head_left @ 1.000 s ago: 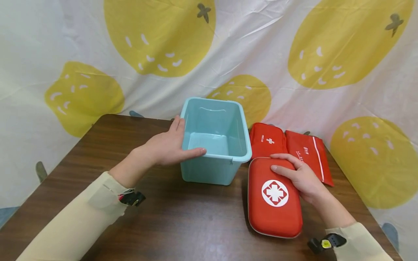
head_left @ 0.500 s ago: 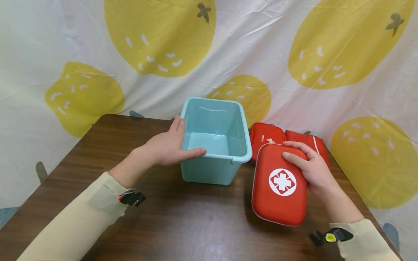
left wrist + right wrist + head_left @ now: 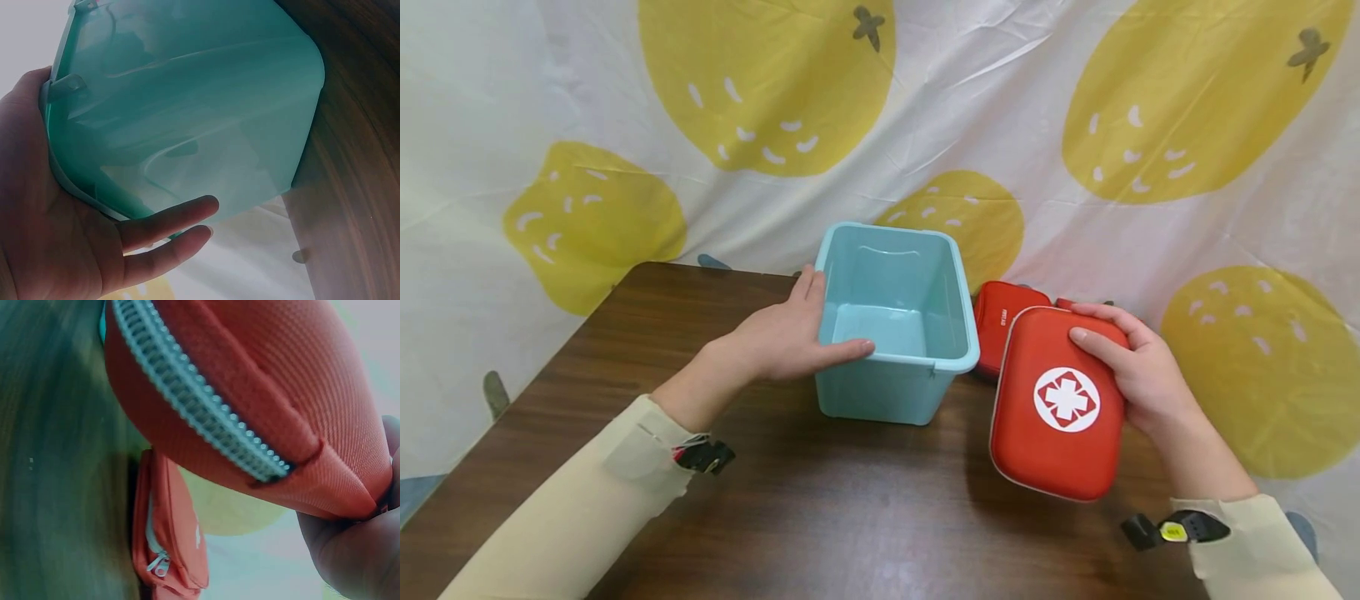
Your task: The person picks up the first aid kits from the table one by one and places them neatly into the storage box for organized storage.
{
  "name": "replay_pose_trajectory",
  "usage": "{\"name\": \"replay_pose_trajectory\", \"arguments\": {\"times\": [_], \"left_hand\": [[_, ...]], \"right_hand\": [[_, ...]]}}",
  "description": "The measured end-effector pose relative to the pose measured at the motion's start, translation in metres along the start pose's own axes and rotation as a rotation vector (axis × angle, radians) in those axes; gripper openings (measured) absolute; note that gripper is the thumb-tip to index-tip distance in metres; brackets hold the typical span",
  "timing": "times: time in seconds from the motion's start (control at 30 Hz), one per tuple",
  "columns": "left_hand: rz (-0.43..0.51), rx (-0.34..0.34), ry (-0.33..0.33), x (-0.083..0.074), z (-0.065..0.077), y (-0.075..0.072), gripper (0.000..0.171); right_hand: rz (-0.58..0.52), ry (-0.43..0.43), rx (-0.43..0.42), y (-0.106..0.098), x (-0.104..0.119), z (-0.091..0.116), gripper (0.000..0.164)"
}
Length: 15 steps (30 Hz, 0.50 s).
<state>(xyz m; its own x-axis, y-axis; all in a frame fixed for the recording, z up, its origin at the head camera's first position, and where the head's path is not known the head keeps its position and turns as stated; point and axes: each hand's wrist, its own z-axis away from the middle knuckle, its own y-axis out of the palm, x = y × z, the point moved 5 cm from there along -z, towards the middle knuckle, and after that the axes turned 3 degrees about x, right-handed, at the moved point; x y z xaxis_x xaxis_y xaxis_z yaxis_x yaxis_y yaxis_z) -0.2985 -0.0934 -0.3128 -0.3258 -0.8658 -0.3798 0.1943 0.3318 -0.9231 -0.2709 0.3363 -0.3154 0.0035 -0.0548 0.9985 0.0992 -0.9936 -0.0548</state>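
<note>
My right hand (image 3: 1157, 379) grips a red hard-shell first-aid case (image 3: 1037, 454) by its upper right corner, thumb on the front face. The case is tilted above the table, its white cross badge facing me. Its zipper (image 3: 194, 403) runs along the edge in the right wrist view. My left hand (image 3: 775, 333) rests against a light blue plastic bin (image 3: 887, 392), the thumb over the front rim. In the left wrist view, two nearly straight fingers (image 3: 169, 222) lie beside the outer wall. No objects show inside the bin.
A smaller red first-aid pouch (image 3: 997, 325) lies right of the bin, partly behind the case; the right wrist view shows its zipper pull (image 3: 161, 567). A flat red bag is almost wholly hidden. Behind the brown wooden table (image 3: 850, 517) hangs a fruit-print cloth (image 3: 760, 217).
My right hand has lifted the first-aid case off the table and carried it up and to the right, covering most of the flat bag. The left hand and the bin have stayed put.
</note>
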Motion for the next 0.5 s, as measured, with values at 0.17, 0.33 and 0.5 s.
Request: {"name": "replay_pose_trajectory", "arguments": {"times": [0.17, 0.33, 0.5], "left_hand": [[0.004, -0.003, 0.006, 0.0, -0.001, 0.0, 0.133], [0.011, -0.002, 0.01, 0.001, 0.0, 0.0, 0.133], [0.008, 0.003, 0.005, 0.0, 0.001, -0.001, 0.134]], "right_hand": [[-0.028, -0.014, -0.012, -0.001, 0.007, -0.002, 0.042], [-0.049, -0.027, -0.014, -0.003, 0.017, -0.003, 0.043], [-0.068, -0.087, -0.019, -0.003, 0.031, -0.003, 0.039]]}}
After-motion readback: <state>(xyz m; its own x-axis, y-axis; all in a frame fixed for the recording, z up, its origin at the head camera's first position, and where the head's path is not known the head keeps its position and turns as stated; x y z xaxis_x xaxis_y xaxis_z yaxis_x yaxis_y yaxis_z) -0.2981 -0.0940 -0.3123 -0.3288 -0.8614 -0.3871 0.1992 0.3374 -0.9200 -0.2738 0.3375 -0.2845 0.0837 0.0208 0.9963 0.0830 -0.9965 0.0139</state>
